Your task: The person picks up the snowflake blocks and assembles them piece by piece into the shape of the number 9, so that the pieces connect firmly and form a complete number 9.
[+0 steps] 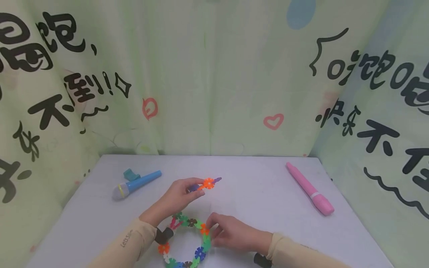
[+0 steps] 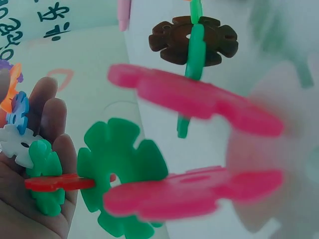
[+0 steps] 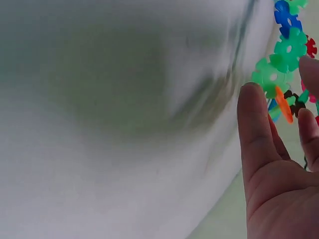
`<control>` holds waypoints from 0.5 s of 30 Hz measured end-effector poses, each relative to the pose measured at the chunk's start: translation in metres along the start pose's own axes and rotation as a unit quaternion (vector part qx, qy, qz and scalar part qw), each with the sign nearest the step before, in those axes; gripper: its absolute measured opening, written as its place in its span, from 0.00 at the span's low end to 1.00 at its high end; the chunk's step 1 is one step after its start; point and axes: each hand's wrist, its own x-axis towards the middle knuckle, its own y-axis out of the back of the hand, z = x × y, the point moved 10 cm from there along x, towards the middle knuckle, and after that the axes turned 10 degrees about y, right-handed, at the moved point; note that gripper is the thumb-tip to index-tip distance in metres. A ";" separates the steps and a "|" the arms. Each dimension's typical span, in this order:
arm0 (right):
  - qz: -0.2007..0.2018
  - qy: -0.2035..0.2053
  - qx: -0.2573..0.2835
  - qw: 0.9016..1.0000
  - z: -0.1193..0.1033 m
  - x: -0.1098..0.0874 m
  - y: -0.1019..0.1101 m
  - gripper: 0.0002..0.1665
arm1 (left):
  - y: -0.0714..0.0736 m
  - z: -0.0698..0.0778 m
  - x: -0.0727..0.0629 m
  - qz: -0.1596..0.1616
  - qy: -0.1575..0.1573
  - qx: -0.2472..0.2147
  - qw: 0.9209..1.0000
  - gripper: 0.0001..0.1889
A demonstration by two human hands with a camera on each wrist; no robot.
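A ring of interlocking plastic snowflake discs [image 1: 206,242] in green, blue, orange, brown and pink lies on the white table below my hands. My left hand [image 1: 179,193] is raised past the ring's far side and pinches the end of a disc chain, where an orange disc [image 1: 209,183] and a purple one stick out beyond the fingertips. In the left wrist view, white, green and red discs run along the palm toward a big green disc [image 2: 122,134] and pink discs [image 2: 164,97]. My right hand [image 1: 234,232], fingers loosely bent, is at the ring's right side, fingertips beside an orange disc [image 3: 284,104].
A blue toy microphone [image 1: 142,181] lies at the back left, with a teal piece [image 1: 131,175] behind it. On the right is a pink microphone-shaped toy [image 1: 310,189]. A printed curtain [image 1: 211,78] closes off the table's back and sides.
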 end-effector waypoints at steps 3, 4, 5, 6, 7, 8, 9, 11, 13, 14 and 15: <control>-0.022 0.028 -0.087 0.996 -0.012 0.000 -0.001 0.25 | 0.000 0.001 -0.001 -0.003 0.000 -0.002 1.000 0.20; -0.031 0.040 -0.116 0.992 -0.015 0.000 -0.002 0.26 | 0.000 0.001 -0.001 -0.003 -0.001 -0.002 1.000 0.20; -0.040 0.045 -0.137 0.989 -0.018 -0.001 -0.004 0.26 | 0.001 0.001 -0.001 -0.003 0.000 -0.001 1.000 0.19; -0.049 0.048 -0.156 0.985 -0.019 -0.001 -0.005 0.26 | 0.001 0.001 -0.001 -0.004 0.000 -0.001 1.000 0.19; -0.058 0.050 -0.169 0.983 -0.019 -0.001 -0.007 0.27 | 0.000 0.002 -0.002 -0.005 -0.001 -0.002 1.000 0.19; -0.067 0.050 -0.175 0.981 -0.018 -0.001 -0.009 0.27 | 0.000 0.002 -0.002 -0.009 -0.004 -0.003 1.000 0.19; -0.076 0.049 -0.182 0.979 -0.018 -0.001 -0.010 0.27 | 0.000 0.002 -0.002 -0.013 -0.006 -0.006 1.000 0.18; -0.091 0.044 -0.191 0.976 -0.015 0.000 -0.013 0.28 | -0.001 0.002 -0.003 -0.021 -0.010 -0.009 1.000 0.18; -0.101 0.042 -0.194 0.975 -0.013 0.000 -0.016 0.28 | -0.002 0.001 -0.003 -0.031 -0.013 -0.013 0.999 0.19; -0.105 0.042 -0.196 0.974 -0.012 0.001 -0.017 0.28 | -0.003 0.000 -0.003 -0.036 -0.015 -0.015 0.999 0.19; -0.108 0.042 -0.197 0.973 -0.011 0.001 -0.017 0.28 | -0.003 -0.001 -0.003 -0.039 -0.013 -0.019 0.999 0.19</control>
